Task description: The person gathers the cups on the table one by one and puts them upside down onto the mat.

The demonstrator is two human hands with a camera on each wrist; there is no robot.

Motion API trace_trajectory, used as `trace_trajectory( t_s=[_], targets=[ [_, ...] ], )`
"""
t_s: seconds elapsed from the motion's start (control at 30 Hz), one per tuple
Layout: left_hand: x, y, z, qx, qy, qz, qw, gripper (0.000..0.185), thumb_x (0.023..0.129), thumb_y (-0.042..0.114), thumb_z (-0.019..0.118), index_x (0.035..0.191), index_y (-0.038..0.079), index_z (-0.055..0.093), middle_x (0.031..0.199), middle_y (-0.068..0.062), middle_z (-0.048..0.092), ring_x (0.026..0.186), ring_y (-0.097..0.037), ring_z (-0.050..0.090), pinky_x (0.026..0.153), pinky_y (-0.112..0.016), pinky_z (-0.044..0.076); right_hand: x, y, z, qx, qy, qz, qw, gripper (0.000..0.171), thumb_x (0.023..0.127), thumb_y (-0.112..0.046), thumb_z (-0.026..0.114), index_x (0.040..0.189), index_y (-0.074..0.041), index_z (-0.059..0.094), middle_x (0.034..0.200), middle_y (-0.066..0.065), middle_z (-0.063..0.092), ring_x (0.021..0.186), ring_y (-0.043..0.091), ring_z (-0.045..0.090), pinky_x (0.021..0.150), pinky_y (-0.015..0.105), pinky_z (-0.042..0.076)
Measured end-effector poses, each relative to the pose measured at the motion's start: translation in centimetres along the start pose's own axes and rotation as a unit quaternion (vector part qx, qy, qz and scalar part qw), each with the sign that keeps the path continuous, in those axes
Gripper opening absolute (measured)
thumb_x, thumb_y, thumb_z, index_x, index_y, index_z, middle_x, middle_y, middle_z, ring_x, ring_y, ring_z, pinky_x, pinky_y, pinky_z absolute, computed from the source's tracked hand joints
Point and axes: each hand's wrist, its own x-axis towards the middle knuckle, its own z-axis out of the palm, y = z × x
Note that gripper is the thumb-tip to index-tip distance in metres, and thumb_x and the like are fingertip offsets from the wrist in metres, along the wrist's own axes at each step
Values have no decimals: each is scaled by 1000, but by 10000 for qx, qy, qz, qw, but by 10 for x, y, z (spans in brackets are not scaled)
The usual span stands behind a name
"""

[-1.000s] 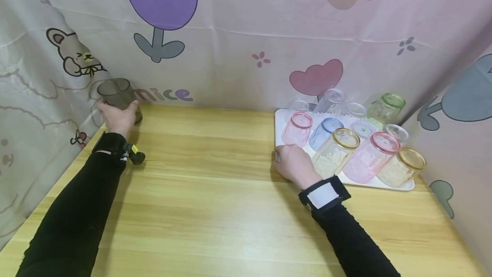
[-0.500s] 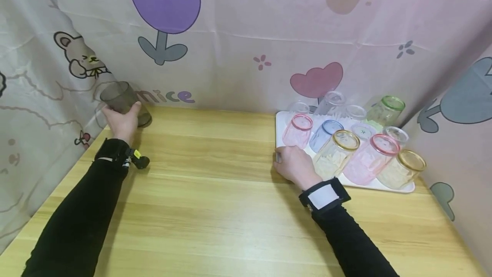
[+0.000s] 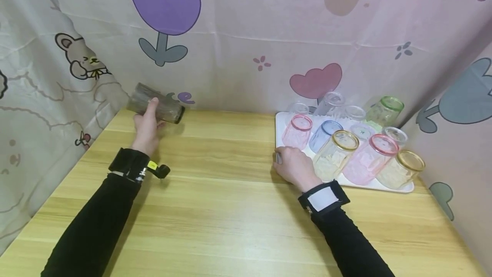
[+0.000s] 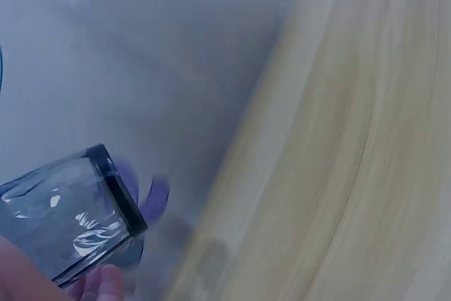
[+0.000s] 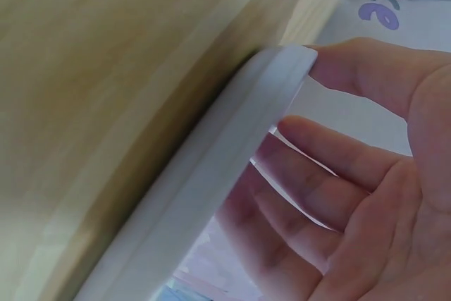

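My left hand [image 3: 147, 129] grips a smoky grey drinking glass [image 3: 169, 108] at the table's far left, just above the wood. The glass is tilted almost onto its side, its thick dark base pointing right. In the left wrist view that glass [image 4: 63, 209] looks clear-walled, with fingertips [image 4: 106, 283] under it. At the right, my right hand [image 3: 297, 166] holds the left rim of a white tray [image 3: 278, 129]. Seen from the right wrist, the thumb [image 5: 373, 75] presses the rim's corner while the other fingers reach over its inner side.
Several glasses stand on the tray, seemingly upside down: a small pink one [image 3: 297, 131], a blue one [image 3: 324, 136], a yellow one [image 3: 334, 155], a larger pink one [image 3: 370, 159], a green one [image 3: 384, 112] and clear ones. A printed curtain [image 3: 230, 54] borders the wooden table [image 3: 215, 208].
My left hand has moved right with the grey glass and tipped it from leaning to nearly horizontal. The right hand and the tray have stayed in place.
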Motion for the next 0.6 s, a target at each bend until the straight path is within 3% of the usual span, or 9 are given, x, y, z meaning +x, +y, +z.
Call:
trace_trajectory(
  t_s=[0.17, 0.3, 0.47, 0.6],
  targets=[
    [-22, -9, 22, -697, -732, -413, 9940, 67, 103, 46, 62, 153, 17, 30, 137, 1, 50, 136, -18, 46, 125, -36, 29, -2, 2, 2, 68, 33, -10, 10000, 37, 86, -16, 74, 120, -2, 73, 105, 16, 75, 91, 36, 70, 73, 55, 59],
    [-33, -17, 38, -1093, -1071, -731, 9855, 53, 105, 50, 56, 145, 21, 39, 131, 1, 49, 123, -16, 49, 121, -35, 34, -3, 3, 2, 123, 51, 16, 9999, 38, 86, -15, 74, 122, -2, 73, 105, 16, 74, 89, 34, 69, 72, 54, 58],
    [-43, -24, 52, -1266, -1288, -1218, 9760, 67, 105, 56, 49, 157, 24, 23, 138, -3, 40, 138, -22, 42, 119, -35, 36, -4, 3, 2, 137, 32, 5, 9999, 42, 86, -18, 75, 125, -2, 71, 109, 17, 74, 92, 34, 69, 75, 55, 58],
    [-51, -31, 63, -1275, -1393, -1457, 9711, 74, 104, 58, 50, 159, 20, 17, 139, -5, 40, 142, -24, 38, 121, -35, 34, -3, 0, 2, 299, -4, 41, 9995, 58, 87, -28, 79, 136, -2, 63, 121, 19, 72, 102, 36, 69, 84, 56, 58]
  ],
)
